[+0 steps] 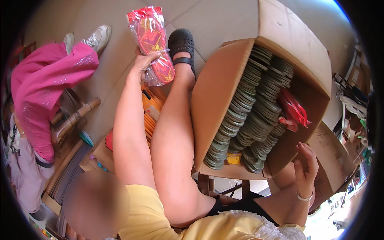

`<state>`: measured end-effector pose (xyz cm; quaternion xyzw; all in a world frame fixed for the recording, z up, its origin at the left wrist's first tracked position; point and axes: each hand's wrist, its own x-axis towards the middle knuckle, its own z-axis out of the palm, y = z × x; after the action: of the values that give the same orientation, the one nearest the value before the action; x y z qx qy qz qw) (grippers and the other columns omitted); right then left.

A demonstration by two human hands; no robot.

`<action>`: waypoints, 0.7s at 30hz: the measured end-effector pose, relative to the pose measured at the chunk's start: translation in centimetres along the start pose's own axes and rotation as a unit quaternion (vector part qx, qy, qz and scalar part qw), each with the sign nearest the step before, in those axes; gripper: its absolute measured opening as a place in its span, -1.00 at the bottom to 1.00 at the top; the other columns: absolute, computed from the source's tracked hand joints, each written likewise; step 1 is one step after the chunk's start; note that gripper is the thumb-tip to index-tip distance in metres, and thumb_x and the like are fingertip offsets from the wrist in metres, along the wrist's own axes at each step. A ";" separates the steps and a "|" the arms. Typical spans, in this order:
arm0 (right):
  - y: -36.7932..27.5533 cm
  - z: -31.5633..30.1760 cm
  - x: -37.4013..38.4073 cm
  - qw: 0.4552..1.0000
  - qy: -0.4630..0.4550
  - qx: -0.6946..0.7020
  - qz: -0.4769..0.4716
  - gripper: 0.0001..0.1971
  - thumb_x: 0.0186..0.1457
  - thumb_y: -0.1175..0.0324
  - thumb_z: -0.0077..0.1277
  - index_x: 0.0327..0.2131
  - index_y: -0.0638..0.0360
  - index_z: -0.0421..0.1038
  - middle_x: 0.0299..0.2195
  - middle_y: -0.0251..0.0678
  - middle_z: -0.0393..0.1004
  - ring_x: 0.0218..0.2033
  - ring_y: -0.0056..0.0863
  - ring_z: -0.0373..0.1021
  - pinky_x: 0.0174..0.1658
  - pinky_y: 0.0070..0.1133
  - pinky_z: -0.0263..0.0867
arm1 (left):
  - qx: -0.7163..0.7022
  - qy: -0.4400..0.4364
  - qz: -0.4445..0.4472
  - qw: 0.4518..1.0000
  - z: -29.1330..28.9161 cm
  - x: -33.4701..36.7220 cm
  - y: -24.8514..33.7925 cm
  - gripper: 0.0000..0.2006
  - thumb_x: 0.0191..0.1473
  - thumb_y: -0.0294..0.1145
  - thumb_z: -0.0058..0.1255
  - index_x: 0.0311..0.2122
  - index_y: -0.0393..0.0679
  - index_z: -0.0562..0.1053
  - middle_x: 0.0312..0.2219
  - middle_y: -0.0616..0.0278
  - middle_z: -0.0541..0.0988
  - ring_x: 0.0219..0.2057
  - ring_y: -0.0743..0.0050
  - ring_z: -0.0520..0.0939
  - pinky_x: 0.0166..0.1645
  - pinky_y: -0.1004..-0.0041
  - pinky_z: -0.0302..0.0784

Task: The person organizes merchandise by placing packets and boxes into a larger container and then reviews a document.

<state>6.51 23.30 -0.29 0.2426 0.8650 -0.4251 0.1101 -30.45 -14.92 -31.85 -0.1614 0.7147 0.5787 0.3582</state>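
Note:
A pair of red, gold-patterned insoles in a clear plastic bag point(154, 44) is in my left hand point(145, 64), held out over the floor beside my foot. The thumb lies across the bag and the other fingers are hidden behind it. At the right stands a large open cardboard box point(218, 80). Tightly packed rows of thin, rounded, grey-green pieces point(240, 108) fill much of it; their kind is unclear. A red plastic packet point(294, 107) and a small yellow packet point(234, 159) lie among them. Near the box's lower right edge my right hand point(306, 164) is open, its fingers loosely curved around nothing visible.
My leg, with a black clog point(182, 44), stretches between my left arm and the box. Orange flat pieces point(151, 112) are stacked below that arm. Another person in pink trousers point(56, 76) sits at the left by a wooden frame point(76, 120). Flattened cardboard point(330, 154) lies at the right.

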 end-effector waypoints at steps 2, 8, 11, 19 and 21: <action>-1.2 -0.3 -0.5 1.000 0.014 -0.003 -0.008 -0.62 -0.14 0.65 -0.07 -0.14 0.33 0.36 -0.15 -0.04 0.40 -0.07 -0.21 0.34 0.00 -0.46 0.22 | 0.047 0.008 0.019 0.999 0.4 -0.7 1.0 -0.40 -0.19 -0.39 0.23 0.00 -0.31 0.28 -0.17 0.00 0.49 -0.24 0.26 0.57 -0.12 0.31 0.53; -3.2 -0.8 -0.9 0.991 0.004 -0.046 -0.123 -0.59 -0.20 0.64 0.04 -0.15 0.28 0.37 -0.21 -0.07 0.42 -0.23 -0.14 0.38 -0.17 -0.45 0.31 | 0.034 -0.056 0.083 0.994 3.0 -8.7 6.9 -0.38 -0.14 -0.41 0.15 0.06 -0.27 0.20 -0.18 0.10 0.48 -0.21 0.32 0.55 -0.11 0.35 0.49; -4.2 -0.5 -1.4 0.989 0.026 -0.032 -0.139 -0.58 -0.20 0.64 0.05 -0.14 0.28 0.36 -0.22 -0.07 0.42 -0.22 -0.14 0.37 -0.17 -0.45 0.31 | 0.053 -0.075 0.177 0.980 2.5 -14.0 10.2 -0.42 -0.15 -0.44 0.14 0.04 -0.23 0.23 -0.17 0.18 0.46 -0.19 0.40 0.51 -0.07 0.39 0.43; -4.3 1.3 -1.6 0.957 -0.006 0.269 -0.112 -0.10 -0.18 0.37 0.24 0.21 0.13 -0.09 0.16 -0.23 0.07 0.02 -0.42 0.21 0.02 -0.47 0.19 | 0.167 -0.188 0.261 0.932 8.5 -29.1 18.5 -0.34 -0.29 -0.53 0.15 0.04 -0.26 0.21 -0.12 0.22 0.45 -0.09 0.45 0.46 0.02 0.38 0.36; -4.5 1.7 -0.8 0.929 -0.008 0.350 -0.118 0.12 -0.26 0.17 0.33 0.26 0.06 -0.30 0.21 -0.10 -0.09 0.11 -0.30 0.12 0.08 -0.38 0.13 | 0.203 -0.216 0.277 0.914 10.0 -31.3 18.5 -0.25 -0.34 -0.51 0.21 0.07 -0.25 0.17 -0.13 0.22 0.45 -0.09 0.44 0.46 0.02 0.38 0.36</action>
<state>4.83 19.41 2.04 0.1586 0.6826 -0.7130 -0.0253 -17.50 -6.06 2.47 0.2480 0.7377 0.5182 0.3547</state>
